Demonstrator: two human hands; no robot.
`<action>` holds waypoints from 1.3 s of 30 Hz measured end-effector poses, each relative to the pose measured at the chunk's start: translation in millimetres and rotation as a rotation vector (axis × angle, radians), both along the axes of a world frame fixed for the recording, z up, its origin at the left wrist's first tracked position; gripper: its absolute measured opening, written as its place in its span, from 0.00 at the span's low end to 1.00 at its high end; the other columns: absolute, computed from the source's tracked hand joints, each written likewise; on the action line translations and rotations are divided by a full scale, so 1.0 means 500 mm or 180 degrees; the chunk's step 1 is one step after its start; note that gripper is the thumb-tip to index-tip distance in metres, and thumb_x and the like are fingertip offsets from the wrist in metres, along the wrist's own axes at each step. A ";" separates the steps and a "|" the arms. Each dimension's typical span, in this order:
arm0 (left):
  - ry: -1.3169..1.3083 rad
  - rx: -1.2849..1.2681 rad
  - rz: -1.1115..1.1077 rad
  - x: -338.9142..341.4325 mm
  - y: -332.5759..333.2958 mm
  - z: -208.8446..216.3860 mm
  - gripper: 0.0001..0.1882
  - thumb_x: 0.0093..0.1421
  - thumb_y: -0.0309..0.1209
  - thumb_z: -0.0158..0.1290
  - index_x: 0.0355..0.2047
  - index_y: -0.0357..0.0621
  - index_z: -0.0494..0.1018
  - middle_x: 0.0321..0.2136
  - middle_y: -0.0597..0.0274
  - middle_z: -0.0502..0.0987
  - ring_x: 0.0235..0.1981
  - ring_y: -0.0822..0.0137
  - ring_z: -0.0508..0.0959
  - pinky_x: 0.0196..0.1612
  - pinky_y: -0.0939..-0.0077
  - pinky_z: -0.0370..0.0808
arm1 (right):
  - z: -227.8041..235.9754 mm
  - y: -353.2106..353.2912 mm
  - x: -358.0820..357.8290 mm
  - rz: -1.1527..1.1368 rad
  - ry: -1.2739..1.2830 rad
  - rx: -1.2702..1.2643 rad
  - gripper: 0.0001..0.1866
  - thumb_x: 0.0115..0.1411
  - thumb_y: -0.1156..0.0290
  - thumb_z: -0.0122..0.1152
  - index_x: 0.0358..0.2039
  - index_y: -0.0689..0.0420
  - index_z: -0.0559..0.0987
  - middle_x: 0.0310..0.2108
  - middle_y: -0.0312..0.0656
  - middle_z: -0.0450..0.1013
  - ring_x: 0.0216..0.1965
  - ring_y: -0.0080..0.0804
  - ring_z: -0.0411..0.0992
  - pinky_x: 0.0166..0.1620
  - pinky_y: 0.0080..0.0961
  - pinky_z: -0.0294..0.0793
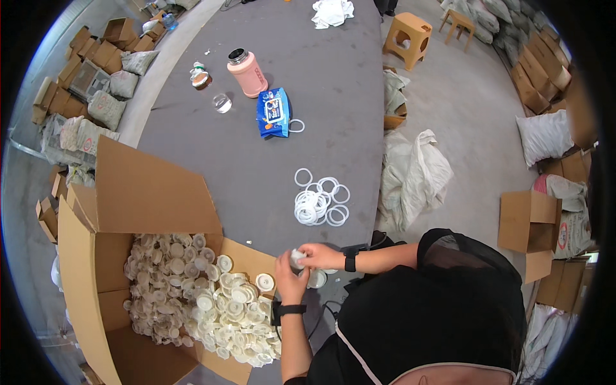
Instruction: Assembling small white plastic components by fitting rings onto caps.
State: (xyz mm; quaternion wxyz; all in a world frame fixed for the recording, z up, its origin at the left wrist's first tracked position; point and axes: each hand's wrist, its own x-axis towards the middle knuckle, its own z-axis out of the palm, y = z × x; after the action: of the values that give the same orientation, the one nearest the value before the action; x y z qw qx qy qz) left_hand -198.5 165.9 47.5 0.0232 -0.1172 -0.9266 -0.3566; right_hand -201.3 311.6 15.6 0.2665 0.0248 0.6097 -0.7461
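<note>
Close to the table's near edge, my two hands meet around a small white plastic cap [297,258]. My left hand [290,283] has its fingers closed on the cap from the left. From the right, my right hand [321,256] pinches it, and the fingers cover part of it. Just below the right hand lies another whitish cap [317,278]. A large heap of translucent white caps [234,311] spills from an open cardboard box [151,186] beside my left hand. Beyond my hands is a loose pile of white rings [313,204].
Farther up the grey table [256,163] are a blue wipes packet [274,113], a pink bottle [247,74], a clear cup [222,103] and a white cloth [332,13]. White sacking [416,179] and a tan stool [408,40] occupy the floor at right.
</note>
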 end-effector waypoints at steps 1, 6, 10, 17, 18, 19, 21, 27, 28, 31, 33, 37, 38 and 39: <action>-0.0155 0.0347 -0.0123 -0.018 0.024 -0.001 0.23 0.41 0.26 0.56 0.40 0.39 0.65 0.36 0.54 0.68 0.35 0.62 0.68 0.37 0.72 0.67 | -0.002 0.013 -0.007 -0.0023 -0.0015 -0.0001 0.19 0.52 0.61 0.54 0.39 0.62 0.69 0.27 0.36 0.69 0.22 0.21 0.66 0.25 0.20 0.67; -0.1154 0.1914 0.0545 -0.123 0.083 -0.100 0.17 0.49 0.23 0.50 0.41 0.34 0.65 0.36 0.59 0.69 0.28 0.75 0.68 0.32 0.82 0.67 | -0.006 0.122 -0.009 -0.1253 -0.0510 0.0095 0.14 0.54 0.66 0.51 0.36 0.62 0.70 0.22 0.31 0.67 0.17 0.14 0.61 0.21 0.12 0.62; -0.0694 0.1285 0.0644 -0.196 0.137 -0.135 0.13 0.48 0.23 0.50 0.36 0.35 0.68 0.28 0.62 0.72 0.25 0.75 0.69 0.29 0.83 0.68 | 0.006 0.163 0.012 -0.1428 -0.0739 0.0140 0.14 0.54 0.65 0.52 0.36 0.61 0.70 0.19 0.29 0.65 0.17 0.14 0.61 0.21 0.12 0.61; -0.0856 0.1408 0.0886 -0.183 0.129 -0.131 0.06 0.46 0.23 0.52 0.26 0.34 0.71 0.18 0.66 0.71 0.18 0.77 0.68 0.23 0.83 0.66 | -0.004 0.175 0.035 -0.1612 -0.0896 0.0001 0.16 0.53 0.63 0.50 0.36 0.62 0.70 0.19 0.32 0.65 0.17 0.16 0.61 0.21 0.14 0.62; -0.0824 0.1351 0.0865 -0.172 0.119 -0.124 0.07 0.46 0.23 0.52 0.27 0.33 0.71 0.18 0.66 0.71 0.19 0.77 0.68 0.23 0.84 0.66 | -0.003 0.173 0.031 -0.1560 -0.0970 0.0009 0.16 0.54 0.62 0.50 0.36 0.61 0.70 0.19 0.32 0.65 0.17 0.17 0.62 0.21 0.15 0.62; -0.0815 0.1341 0.0882 -0.162 0.101 -0.131 0.07 0.46 0.23 0.52 0.27 0.33 0.71 0.18 0.66 0.71 0.19 0.77 0.68 0.23 0.84 0.66 | -0.001 0.170 0.029 -0.1505 -0.1043 0.0016 0.16 0.54 0.61 0.49 0.36 0.61 0.70 0.19 0.32 0.66 0.17 0.17 0.63 0.20 0.15 0.62; -0.0768 0.0909 0.0737 -0.146 0.079 -0.133 0.09 0.46 0.25 0.52 0.29 0.33 0.71 0.18 0.64 0.71 0.19 0.74 0.69 0.25 0.80 0.68 | 0.004 0.161 0.026 -0.1517 -0.1085 -0.0052 0.16 0.54 0.60 0.48 0.36 0.60 0.70 0.20 0.33 0.66 0.17 0.18 0.63 0.20 0.15 0.62; -0.1623 0.2460 0.1662 -0.092 0.055 -0.084 0.05 0.51 0.25 0.49 0.29 0.40 0.68 0.24 0.66 0.72 0.22 0.77 0.70 0.24 0.86 0.68 | 0.001 0.135 0.023 -0.1460 -0.1130 -0.0288 0.16 0.54 0.60 0.47 0.36 0.59 0.69 0.21 0.34 0.66 0.17 0.19 0.64 0.19 0.16 0.62; -0.1629 0.2933 0.1648 -0.084 0.050 -0.083 0.04 0.51 0.25 0.49 0.29 0.40 0.68 0.23 0.65 0.72 0.22 0.75 0.71 0.24 0.85 0.69 | 0.002 0.128 0.024 -0.1434 -0.1158 -0.0291 0.15 0.54 0.60 0.48 0.36 0.59 0.69 0.22 0.34 0.66 0.17 0.19 0.64 0.19 0.17 0.63; -0.1648 0.3532 0.1671 -0.064 0.048 -0.074 0.03 0.52 0.24 0.48 0.29 0.40 0.67 0.23 0.63 0.72 0.22 0.73 0.73 0.24 0.83 0.71 | -0.008 0.114 0.023 -0.1531 -0.1182 -0.0535 0.14 0.55 0.61 0.47 0.37 0.58 0.68 0.24 0.34 0.67 0.18 0.19 0.65 0.21 0.17 0.65; -0.1663 0.3659 0.1723 -0.052 0.045 -0.074 0.03 0.53 0.24 0.47 0.29 0.40 0.66 0.24 0.62 0.72 0.23 0.72 0.73 0.25 0.83 0.72 | -0.010 0.106 0.015 -0.1765 -0.1199 -0.0984 0.14 0.56 0.62 0.47 0.37 0.58 0.67 0.26 0.35 0.68 0.21 0.21 0.67 0.25 0.18 0.66; -0.1664 0.3357 0.1664 -0.033 0.027 -0.110 0.03 0.53 0.23 0.47 0.28 0.39 0.65 0.24 0.62 0.71 0.24 0.71 0.74 0.26 0.82 0.73 | 0.009 0.077 -0.034 -0.2013 -0.1082 -0.2103 0.11 0.57 0.64 0.45 0.38 0.55 0.66 0.33 0.37 0.68 0.32 0.27 0.68 0.34 0.22 0.68; -0.1666 0.3296 0.1699 -0.031 0.024 -0.113 0.03 0.53 0.23 0.47 0.29 0.39 0.65 0.24 0.62 0.71 0.24 0.71 0.74 0.26 0.82 0.72 | 0.006 0.069 -0.053 -0.1833 -0.1106 -0.2205 0.11 0.57 0.64 0.45 0.39 0.54 0.66 0.36 0.38 0.67 0.36 0.30 0.68 0.38 0.26 0.67; -0.1675 0.3233 0.1731 -0.030 0.023 -0.117 0.03 0.53 0.23 0.47 0.29 0.39 0.66 0.25 0.62 0.71 0.24 0.71 0.74 0.27 0.83 0.72 | 0.001 0.061 -0.070 -0.1833 -0.1098 -0.2209 0.11 0.57 0.64 0.45 0.39 0.54 0.66 0.36 0.38 0.67 0.36 0.30 0.68 0.38 0.26 0.67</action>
State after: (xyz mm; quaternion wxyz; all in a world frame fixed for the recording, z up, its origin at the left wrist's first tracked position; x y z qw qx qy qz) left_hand -213.3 177.3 -11.0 -0.0629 0.2397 -0.6131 -0.7501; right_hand -236.2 342.3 15.9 0.1389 0.2256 0.2400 -0.9339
